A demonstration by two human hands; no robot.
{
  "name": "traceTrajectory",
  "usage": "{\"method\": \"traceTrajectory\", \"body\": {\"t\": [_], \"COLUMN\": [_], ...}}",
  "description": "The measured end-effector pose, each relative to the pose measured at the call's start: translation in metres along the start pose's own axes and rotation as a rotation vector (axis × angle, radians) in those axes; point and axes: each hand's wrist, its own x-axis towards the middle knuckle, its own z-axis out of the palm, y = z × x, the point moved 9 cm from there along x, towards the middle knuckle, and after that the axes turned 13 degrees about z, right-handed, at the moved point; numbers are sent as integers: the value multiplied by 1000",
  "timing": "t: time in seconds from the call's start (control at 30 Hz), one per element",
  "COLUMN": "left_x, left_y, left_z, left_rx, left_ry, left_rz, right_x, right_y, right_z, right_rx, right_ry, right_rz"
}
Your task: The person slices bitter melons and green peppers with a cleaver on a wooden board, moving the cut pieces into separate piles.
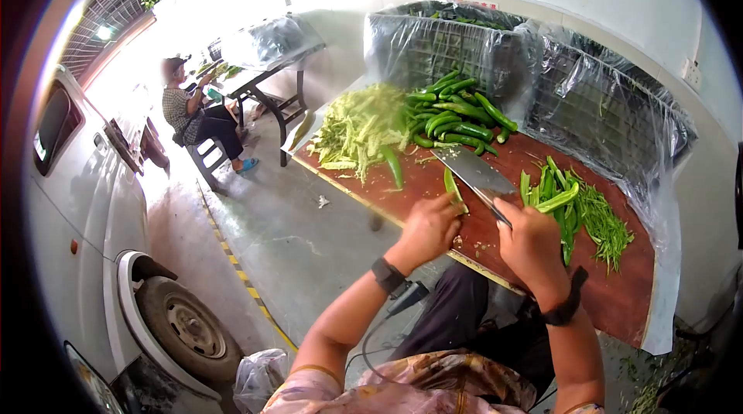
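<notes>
My left hand is closed on a green chili pepper near the front edge of the red-brown table. It looks cut lengthwise. My right hand grips the dark handle of a cleaver, whose broad blade points away, close to the pepper in my left hand. Whole green peppers are heaped behind the blade. A pile of pale seed cores lies to the left. Right of the cleaver are split pepper pieces and thin green shreds.
Plastic-lined crates stand along the table's back. At the far left a person sits on a stool by another table. A white van is parked on the left, and a plastic bag sits by my leg.
</notes>
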Motion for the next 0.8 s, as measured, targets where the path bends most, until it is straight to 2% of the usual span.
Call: {"method": "traceTrajectory", "body": {"t": [0.03,0.07,0.1,0.17,0.2,0.27,0.3,0.37,0.43,0.5,0.53,0.57,0.63,0.7,0.77,0.8], "left_x": [1,0,5,7,7,3,6,11,7,-3,-4,-5,-20,-33,-35,-38], "left_y": [-12,-21,-31,-50,-58,-83,-80,-77,-86,-102,-107,-106,-116,-104,-83,-71], "left_z": [-6,-19,-33,-50,-51,-43,-48,-45,-41,-56,-57,-55,-41,-29,-28,-28], "left_rx": [3,138,227,448,449,443,443,381,383,227,141,143,-374,-481,-186,-168], "left_ry": [22,131,68,90,86,-33,-36,-162,-124,231,309,305,476,446,264,168], "left_rz": [-24,26,-68,-156,-154,-277,-273,-312,-296,-399,-423,-419,-624,-687,-552,-641], "right_x": [-9,-17,-25,-44,-54,-67,-72,-77,-77,-68,-64,-61,-53,-50,-50,-50], "right_y": [4,6,9,10,9,3,-2,-7,-8,-5,-3,0,11,13,17,17], "right_z": [-6,-13,-22,-28,-31,-39,-41,-44,-44,-41,-38,-34,-27,-23,-20,-19], "right_rx": [-4,0,0,-58,-56,-56,-58,-86,-85,-77,-69,-66,-36,-38,-27,-27], "right_ry": [-38,-44,-45,-129,-146,-169,-194,-204,-217,-195,-175,-173,-143,-134,-157,-160], "right_rz": [35,46,48,20,4,-10,-24,-36,-40,-46,-56,-53,-2,7,34,35]}}
